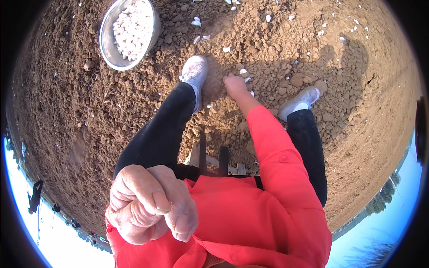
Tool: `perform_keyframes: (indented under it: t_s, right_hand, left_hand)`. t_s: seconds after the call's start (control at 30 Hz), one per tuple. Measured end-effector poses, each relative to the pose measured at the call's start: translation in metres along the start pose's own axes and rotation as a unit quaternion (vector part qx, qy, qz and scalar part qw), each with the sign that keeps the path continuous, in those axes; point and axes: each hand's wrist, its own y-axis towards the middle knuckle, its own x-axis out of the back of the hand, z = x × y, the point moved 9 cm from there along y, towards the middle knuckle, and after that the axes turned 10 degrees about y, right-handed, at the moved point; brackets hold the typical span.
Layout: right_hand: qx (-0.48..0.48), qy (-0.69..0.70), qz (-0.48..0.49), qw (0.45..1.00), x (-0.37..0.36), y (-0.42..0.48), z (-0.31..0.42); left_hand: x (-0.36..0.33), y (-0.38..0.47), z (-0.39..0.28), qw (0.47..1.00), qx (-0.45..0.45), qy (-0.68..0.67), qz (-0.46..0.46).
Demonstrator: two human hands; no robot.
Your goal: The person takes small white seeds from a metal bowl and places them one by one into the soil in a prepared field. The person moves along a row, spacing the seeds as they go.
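My left hand [152, 204] is raised close to the camera, its fingers curled in; whether anything lies inside the curl is hidden. Down at the soil between the two shoes, my right hand [234, 85] touches the ground with its fingers bent, and its fingertips are partly hidden. Beside that hand lie white garlic cloves, one just above it [243, 71] and one at the wrist [252, 93]. A metal bowl [156, 31] filled with peeled-looking garlic cloves [132, 31] stands on the soil at the upper left.
Cloddy brown soil [83, 90] spreads all around, with more cloves scattered at the top and upper right. My left shoe [195, 72] and right shoe [300, 100] stand apart. A low wooden stool [214, 162] is partly visible beneath me. Distant people show at the lower left.
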Motion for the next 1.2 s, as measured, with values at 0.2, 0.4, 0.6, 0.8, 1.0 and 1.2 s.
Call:
perform_keyframes:
  t_s: [0.2,0.4,0.6,0.8,1.0,1.2]
  right_hand:
    - [-0.068,-0.049,-0.021,0.996,-0.008,0.008,-0.019]
    - [-0.170,0.109,-0.136,0.970,0.077,-0.025,-0.045]
    - [-0.191,0.041,-0.127,0.972,0.071,-0.015,-0.066]
    - [-0.187,0.121,-0.246,0.943,0.097,-0.026,-0.087]
    - [-0.082,-0.045,-0.232,0.968,0.085,0.001,-0.081]
    - [-0.036,-0.096,-0.184,0.978,0.071,0.014,-0.060]
  left_hand:
    - [-0.001,0.005,0.007,0.999,0.021,0.026,0.008]
    - [-0.003,0.000,0.006,0.996,0.044,0.067,0.027]
    - [-0.009,0.005,0.008,0.997,0.040,0.061,0.026]
    - [-0.003,0.004,0.011,0.999,0.017,0.043,0.014]
    - [0.004,0.008,0.014,0.999,0.021,0.033,-0.011]
    - [0.005,0.008,0.018,0.998,0.033,0.050,-0.023]
